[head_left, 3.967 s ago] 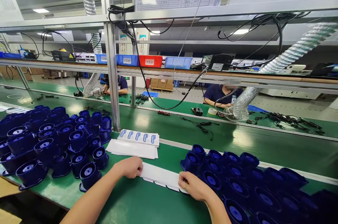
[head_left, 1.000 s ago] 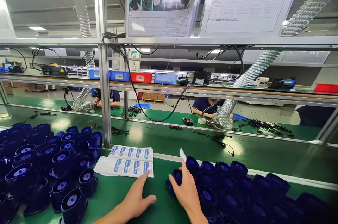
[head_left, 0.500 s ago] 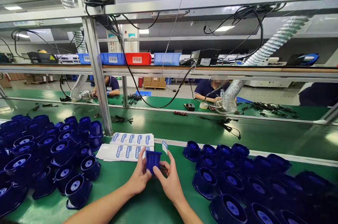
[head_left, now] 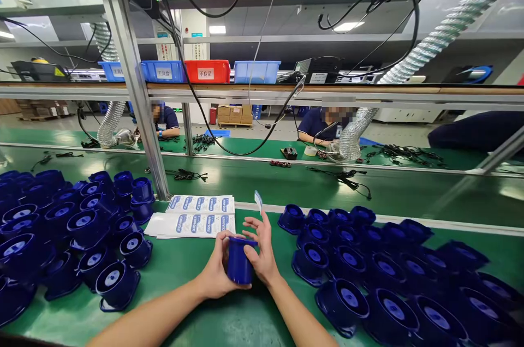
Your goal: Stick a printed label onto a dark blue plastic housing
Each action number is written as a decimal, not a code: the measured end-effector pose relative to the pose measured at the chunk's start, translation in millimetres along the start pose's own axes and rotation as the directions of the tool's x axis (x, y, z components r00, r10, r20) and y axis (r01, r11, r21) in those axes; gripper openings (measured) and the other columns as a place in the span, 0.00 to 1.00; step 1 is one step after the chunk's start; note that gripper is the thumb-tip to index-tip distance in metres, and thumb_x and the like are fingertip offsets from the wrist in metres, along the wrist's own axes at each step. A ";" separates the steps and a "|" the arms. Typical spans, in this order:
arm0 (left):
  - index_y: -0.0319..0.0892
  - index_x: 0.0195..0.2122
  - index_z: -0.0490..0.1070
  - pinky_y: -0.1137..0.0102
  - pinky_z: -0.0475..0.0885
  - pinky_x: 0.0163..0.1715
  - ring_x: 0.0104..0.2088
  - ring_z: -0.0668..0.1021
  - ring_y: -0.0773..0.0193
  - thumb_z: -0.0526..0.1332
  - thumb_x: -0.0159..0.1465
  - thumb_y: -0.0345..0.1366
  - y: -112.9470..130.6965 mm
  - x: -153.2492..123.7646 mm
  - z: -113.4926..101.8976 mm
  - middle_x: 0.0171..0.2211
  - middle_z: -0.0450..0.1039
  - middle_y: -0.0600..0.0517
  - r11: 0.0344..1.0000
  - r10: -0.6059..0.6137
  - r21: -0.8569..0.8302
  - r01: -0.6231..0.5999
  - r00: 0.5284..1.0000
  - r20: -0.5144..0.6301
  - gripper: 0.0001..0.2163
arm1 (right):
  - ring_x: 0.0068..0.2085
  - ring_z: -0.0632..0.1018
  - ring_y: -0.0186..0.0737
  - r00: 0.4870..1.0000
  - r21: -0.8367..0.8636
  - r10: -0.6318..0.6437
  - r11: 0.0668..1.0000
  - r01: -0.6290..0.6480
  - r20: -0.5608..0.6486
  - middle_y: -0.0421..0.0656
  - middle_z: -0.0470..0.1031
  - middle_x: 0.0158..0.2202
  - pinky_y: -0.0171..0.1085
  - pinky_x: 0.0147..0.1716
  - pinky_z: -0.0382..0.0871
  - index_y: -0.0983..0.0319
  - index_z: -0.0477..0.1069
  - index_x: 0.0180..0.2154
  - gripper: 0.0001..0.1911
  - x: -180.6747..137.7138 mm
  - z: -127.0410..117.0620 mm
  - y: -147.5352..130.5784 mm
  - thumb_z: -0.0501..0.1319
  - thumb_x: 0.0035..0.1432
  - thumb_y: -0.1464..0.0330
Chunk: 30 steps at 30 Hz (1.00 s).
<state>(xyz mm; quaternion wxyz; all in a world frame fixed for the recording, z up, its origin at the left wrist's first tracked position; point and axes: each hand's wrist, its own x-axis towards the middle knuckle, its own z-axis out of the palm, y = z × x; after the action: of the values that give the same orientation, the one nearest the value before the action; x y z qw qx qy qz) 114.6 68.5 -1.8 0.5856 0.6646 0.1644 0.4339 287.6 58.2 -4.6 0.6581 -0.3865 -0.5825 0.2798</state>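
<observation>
My left hand (head_left: 216,275) is wrapped round a dark blue plastic cup-shaped part (head_left: 238,260), held upright above the green bench. My right hand (head_left: 260,251) presses against the part's right side with fingers partly spread, and a small white and blue sticker (head_left: 258,200) stands up from its fingertip. Just beyond the hands lie two sheets of blue and white stickers (head_left: 201,215).
Several blue parts crowd the bench on the left (head_left: 69,227) and on the right (head_left: 368,265). A metal post (head_left: 139,101) rises behind the sheets. Beyond it runs a green conveyor (head_left: 286,183) with cables; two people sit at the far bench. Coloured bins (head_left: 207,71) line a shelf.
The view has tilted down a little. The blue part has come closer to me and lower, and my right hand's fingers have spread with the sticker raised on a fingertip.
</observation>
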 end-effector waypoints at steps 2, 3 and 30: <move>0.54 0.60 0.55 0.51 0.72 0.60 0.60 0.74 0.44 0.81 0.49 0.37 -3.2 -0.9 0.7 0.62 0.64 0.44 0.986 0.062 0.155 -0.055 0.997 -0.041 0.44 | 0.61 0.72 0.57 1.000 -0.040 0.001 0.999 -0.002 -0.006 0.52 0.62 0.65 0.57 0.58 0.73 0.52 0.39 0.75 0.51 2.2 5.0 -3.7 0.66 0.61 0.52; 0.54 0.61 0.56 0.51 0.73 0.59 0.58 0.75 0.44 0.80 0.51 0.36 -5.4 -1.3 -0.5 0.62 0.63 0.44 0.972 0.076 0.226 -0.061 0.995 -0.058 0.42 | 0.62 0.71 0.57 1.000 -0.074 0.013 0.997 -0.013 -0.004 0.52 0.61 0.66 0.58 0.59 0.73 0.51 0.38 0.75 0.52 2.4 7.5 -4.8 0.67 0.60 0.54; 0.50 0.64 0.53 0.66 0.73 0.43 0.49 0.74 0.55 0.74 0.51 0.30 -16.3 11.8 -40.4 0.57 0.65 0.46 0.993 -0.099 0.050 0.105 0.989 -0.112 0.42 | 0.30 0.78 0.43 0.945 -0.425 -0.241 0.896 0.129 -0.221 0.43 0.80 0.32 0.39 0.26 0.71 0.56 0.81 0.35 0.03 -6.4 -31.6 -15.4 0.71 0.64 0.67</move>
<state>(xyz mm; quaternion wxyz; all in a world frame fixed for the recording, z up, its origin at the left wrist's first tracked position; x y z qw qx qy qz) 94.9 107.0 -14.8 0.5785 0.6465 0.2419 0.4347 316.4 38.8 4.0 0.6601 -0.4906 -0.5679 0.0341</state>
